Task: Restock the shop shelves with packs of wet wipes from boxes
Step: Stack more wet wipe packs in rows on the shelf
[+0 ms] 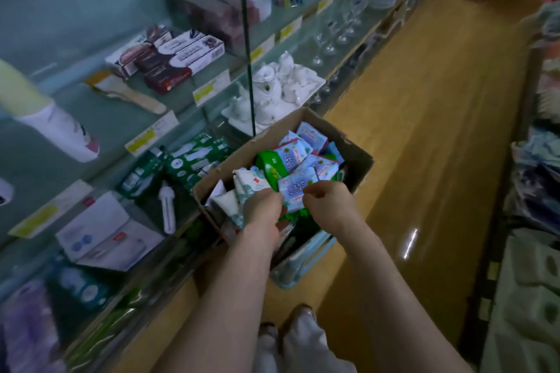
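Aisle [424,130]: two hands [262,206] [328,203] on one pack [292,191]

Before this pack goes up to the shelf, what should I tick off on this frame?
1. Grip on blue pack: ok, left hand and right hand pinch its edges.
2. Pack lifted clear of cardboard box: not ok, it lies among other packs.
3. Box stocked: ok, plenty inside.
4. Free spot for wipes on the glass shelves: cannot tell.
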`<move>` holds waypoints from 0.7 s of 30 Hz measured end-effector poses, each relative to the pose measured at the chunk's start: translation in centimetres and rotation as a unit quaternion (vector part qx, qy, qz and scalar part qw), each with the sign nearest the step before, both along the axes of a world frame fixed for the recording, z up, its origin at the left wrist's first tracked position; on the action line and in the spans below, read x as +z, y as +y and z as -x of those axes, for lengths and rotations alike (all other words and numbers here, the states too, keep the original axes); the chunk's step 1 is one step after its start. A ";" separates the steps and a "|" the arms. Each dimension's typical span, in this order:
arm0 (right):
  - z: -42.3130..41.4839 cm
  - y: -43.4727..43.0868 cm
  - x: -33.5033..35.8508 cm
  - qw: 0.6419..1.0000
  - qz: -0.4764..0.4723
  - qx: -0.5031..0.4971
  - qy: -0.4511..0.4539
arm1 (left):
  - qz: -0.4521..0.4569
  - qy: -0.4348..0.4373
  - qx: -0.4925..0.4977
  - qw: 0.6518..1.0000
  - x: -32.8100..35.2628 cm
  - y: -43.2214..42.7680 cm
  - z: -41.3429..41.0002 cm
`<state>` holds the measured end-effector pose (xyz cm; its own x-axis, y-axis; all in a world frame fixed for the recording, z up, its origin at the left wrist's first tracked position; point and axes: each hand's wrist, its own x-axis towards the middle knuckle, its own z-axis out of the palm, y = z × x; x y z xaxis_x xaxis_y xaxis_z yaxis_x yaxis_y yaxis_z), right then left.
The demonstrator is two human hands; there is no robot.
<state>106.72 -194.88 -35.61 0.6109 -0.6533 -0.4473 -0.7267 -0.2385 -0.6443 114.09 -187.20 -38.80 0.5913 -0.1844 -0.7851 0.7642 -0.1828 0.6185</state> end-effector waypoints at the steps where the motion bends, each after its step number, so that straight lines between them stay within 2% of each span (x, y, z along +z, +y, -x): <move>1: -0.7 -0.1 -0.9 1.000 -0.007 0.012 0.004 | -0.009 0.010 0.010 1.000 -0.6 0.2 -0.5; 5: -3.3 -0.8 -4.2 0.996 -0.050 0.065 0.030 | -0.034 0.041 0.057 0.997 -3.2 0.4 -2.2; 13: -8.2 -1.8 -9.9 0.982 -0.098 0.144 0.077 | -0.075 0.054 0.075 0.993 -6.7 -0.1 -6.4; 16: -10.2 -1.8 -11.5 0.979 -0.099 0.155 0.085 | -0.109 0.029 0.104 0.988 -8.2 0.0 -7.7; 21: -12.8 -1.0 -14.0 0.975 -0.098 0.167 0.106 | -0.154 0.011 0.087 0.984 -10.4 0.9 -9.3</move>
